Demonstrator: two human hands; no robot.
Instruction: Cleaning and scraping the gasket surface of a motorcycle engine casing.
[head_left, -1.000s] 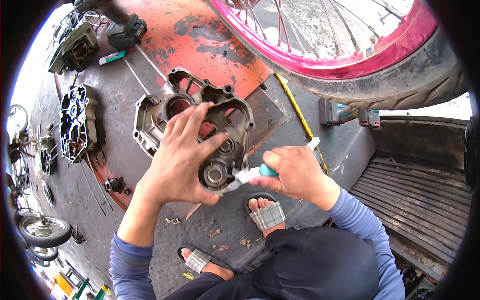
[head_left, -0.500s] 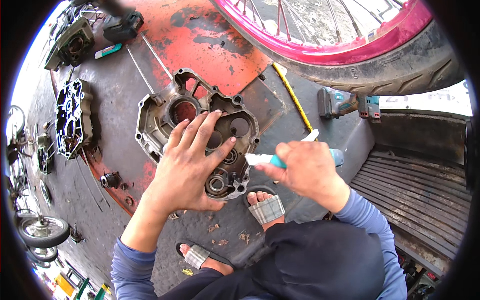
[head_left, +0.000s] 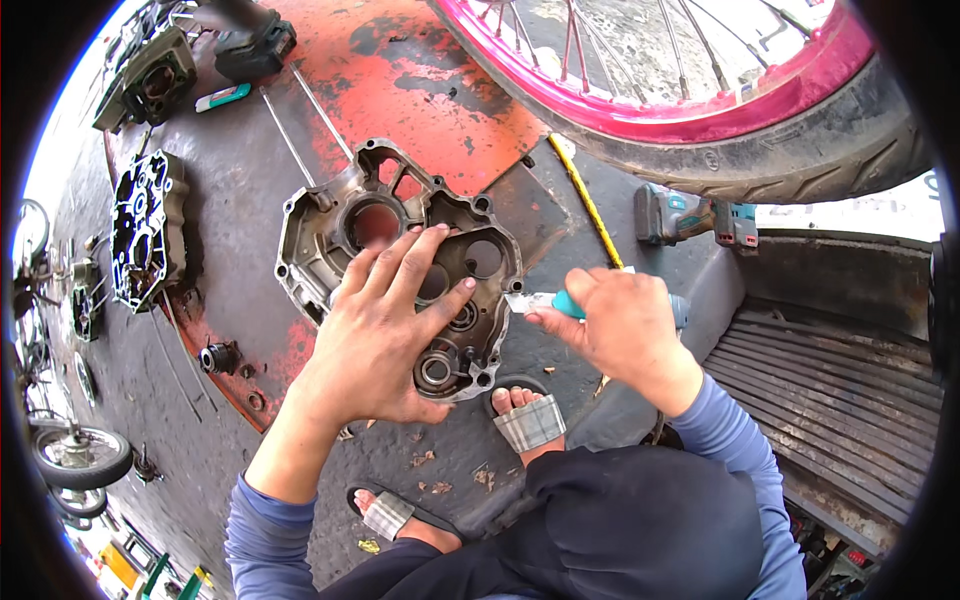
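Note:
A grey metal engine crankcase half [head_left: 300, 240] lies with its hollow side up, showing round bores and bearings. My left hand [head_left: 385, 320] holds it down, fingers spread over the inner face and thumb against the near edge. My right hand [head_left: 630, 330] is closed around a teal-handled scraper [head_left: 568, 304]. Its flat, pale blade reaches left to the case's right rim, though whether it touches is hard to tell. The rear of the handle shows past my fist.
A pink-rimmed wheel [head_left: 760, 120] overhangs the far right. Below it lie a teal cordless power tool [head_left: 690, 215] and a yellow rod [head_left: 588, 200]. Another case half [head_left: 150, 230] and an engine block [head_left: 155, 80] are at left. A slatted bench [head_left: 830, 370] stands right.
My right hand has shifted slightly, and the scraper's blade has moved a little right and up along the rim. My left hand keeps its place on the case.

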